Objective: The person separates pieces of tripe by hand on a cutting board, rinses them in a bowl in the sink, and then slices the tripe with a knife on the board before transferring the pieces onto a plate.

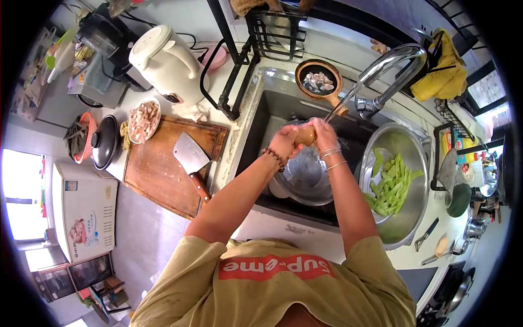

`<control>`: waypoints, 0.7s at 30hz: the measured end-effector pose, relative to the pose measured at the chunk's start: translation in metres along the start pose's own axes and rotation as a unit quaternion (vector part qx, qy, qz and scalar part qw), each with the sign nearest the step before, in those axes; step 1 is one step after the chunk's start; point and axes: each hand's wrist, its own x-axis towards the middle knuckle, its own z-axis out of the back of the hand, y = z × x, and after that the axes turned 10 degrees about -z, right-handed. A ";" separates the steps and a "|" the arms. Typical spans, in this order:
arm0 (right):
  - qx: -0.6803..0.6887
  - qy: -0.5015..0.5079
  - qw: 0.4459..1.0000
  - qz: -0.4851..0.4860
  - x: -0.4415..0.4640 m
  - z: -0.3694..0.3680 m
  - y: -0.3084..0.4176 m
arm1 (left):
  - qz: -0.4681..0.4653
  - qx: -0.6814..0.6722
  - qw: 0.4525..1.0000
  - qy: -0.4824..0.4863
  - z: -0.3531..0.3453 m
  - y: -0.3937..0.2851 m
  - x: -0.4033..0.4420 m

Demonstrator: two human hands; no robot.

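Note:
Both hands are over the dark sink, under the running chrome faucet (400,54). My left hand (285,143), wearing a beaded bracelet, is closed round a brown roundish item (305,136). On the item's other side, my right hand (325,135), with thin bangles at the wrist, grips it too. What the item is cannot be made out. Below the hands a metal basin (308,177) holds water in the sink (253,158). A small brown-rimmed pan (318,79) with pale pieces in it stands behind the sink.
At the left, a cleaver (190,154) lies on a wooden cutting board (150,174), beside a plate of sliced meat (144,121). A cream kettle (166,62) stands behind. To the right, a large steel bowl (417,201) holds green vegetable pieces (393,185).

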 end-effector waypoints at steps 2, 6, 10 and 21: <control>0.032 -0.013 0.999 0.038 0.006 0.004 -0.004 | 0.001 -0.009 1.000 -0.010 -0.007 0.005 0.011; 0.065 -0.039 0.996 0.056 0.016 0.024 -0.010 | 0.004 -0.003 1.000 -0.028 -0.016 0.009 0.017; 0.089 -0.063 0.994 0.030 0.014 0.031 -0.010 | 0.013 -0.028 0.997 -0.074 0.012 0.029 0.030; 0.032 -0.139 0.987 0.070 0.004 0.000 -0.007 | 0.046 -0.175 0.982 -0.044 -0.015 0.042 0.027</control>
